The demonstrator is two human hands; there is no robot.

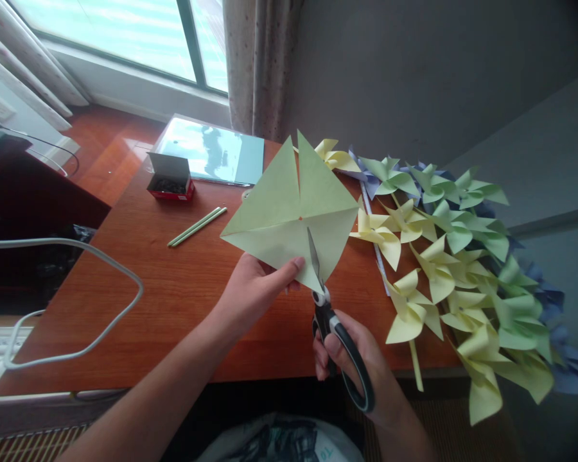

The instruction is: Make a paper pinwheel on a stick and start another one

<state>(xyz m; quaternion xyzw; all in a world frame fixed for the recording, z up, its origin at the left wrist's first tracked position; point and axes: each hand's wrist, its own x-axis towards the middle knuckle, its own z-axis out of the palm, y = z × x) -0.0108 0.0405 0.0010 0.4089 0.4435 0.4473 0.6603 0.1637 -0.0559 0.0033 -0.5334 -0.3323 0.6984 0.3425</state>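
- Head view: left hand (pixel 255 289) pinches green paper square (pixel 279 212) at its lower edge.
- Right hand (pixel 354 366) curled through scissors (pixel 325 308), blades into the paper's bottom corner.
- Paper: light, floppy, probably tears easily; grip beside the cut.
- Pinwheels (pixel 453 269) right of paper.

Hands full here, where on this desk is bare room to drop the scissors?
The desk is bare between the green sticks, the white cable and your left hand holding the paper. A smaller patch sits between the red box and the sticks. The right side is crowded with pinwheels.
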